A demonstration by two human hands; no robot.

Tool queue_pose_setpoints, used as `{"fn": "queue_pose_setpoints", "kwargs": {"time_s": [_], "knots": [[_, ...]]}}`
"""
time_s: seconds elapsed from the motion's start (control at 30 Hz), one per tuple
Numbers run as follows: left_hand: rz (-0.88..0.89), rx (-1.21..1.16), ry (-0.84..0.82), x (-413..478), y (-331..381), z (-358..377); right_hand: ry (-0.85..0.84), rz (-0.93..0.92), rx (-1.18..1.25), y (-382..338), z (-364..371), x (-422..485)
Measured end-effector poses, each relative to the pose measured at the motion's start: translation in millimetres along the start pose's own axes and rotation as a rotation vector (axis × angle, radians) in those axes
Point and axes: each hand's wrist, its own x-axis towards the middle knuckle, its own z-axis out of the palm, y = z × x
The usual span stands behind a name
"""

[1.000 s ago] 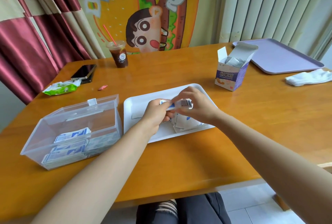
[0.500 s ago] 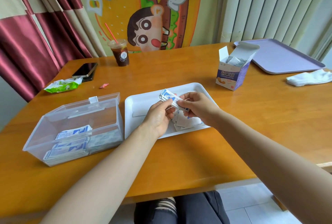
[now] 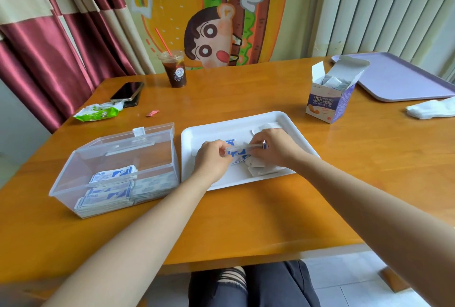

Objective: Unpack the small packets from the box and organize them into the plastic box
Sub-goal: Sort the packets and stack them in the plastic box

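Note:
Over the white tray [image 3: 211, 132], my left hand [image 3: 213, 160] and my right hand [image 3: 273, 148] hold a small stack of blue-and-white packets [image 3: 242, 150] between them, each pinching one end. More loose packets [image 3: 258, 169] lie on the tray under my right hand. To the left stands the clear plastic box [image 3: 115, 154], lid open, with rows of packets [image 3: 110, 188] stacked inside. The opened cardboard box [image 3: 330, 100] stands at the right rear with packets showing in its top.
A lavender tray [image 3: 398, 80] and a white cloth [image 3: 430, 109] lie at the far right. An iced drink with a straw [image 3: 174, 70], a phone [image 3: 128, 91], a green wrapper [image 3: 98, 112] and a small red scrap [image 3: 152, 112] sit at the back left.
The stack of packets has turned from tilted up-left to lying level between both hands, lower over the tray. My right hand now grips its right end.

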Motion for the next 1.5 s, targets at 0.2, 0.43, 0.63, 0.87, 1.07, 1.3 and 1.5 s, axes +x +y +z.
{"fn": "queue_pose_setpoints", "kwargs": {"time_s": [0.2,0.43,0.63,0.87,1.07,1.3,1.5], "knots": [[0.012,0.013,-0.014,3.4,5.5,1.2,-0.031,0.064,0.126,6.4,-11.6,1.2],[0.074,0.024,-0.054,1.8,13.3,5.9,-0.067,0.077,0.197,-1.9,-6.7,0.5],[0.171,0.222,0.03,1.1,43.1,-41.9,-0.005,-0.029,0.271,-24.0,-36.3,6.6],[0.145,0.22,0.013,-12.4,39.5,-148.4,0.122,-0.275,0.29,-108.2,-40.3,24.0],[-0.027,0.005,-0.067,-35.7,-26.1,-209.9,-0.058,-0.252,0.477,-180.2,-6.1,45.6],[-0.186,-0.083,0.216,-47.3,-93.4,-242.7,-0.446,0.022,0.497,-230.8,17.0,66.4],[-0.339,0.012,0.246,-53.6,-121.7,-240.7,-0.685,0.118,0.339,-264.0,58.7,71.7]]}}
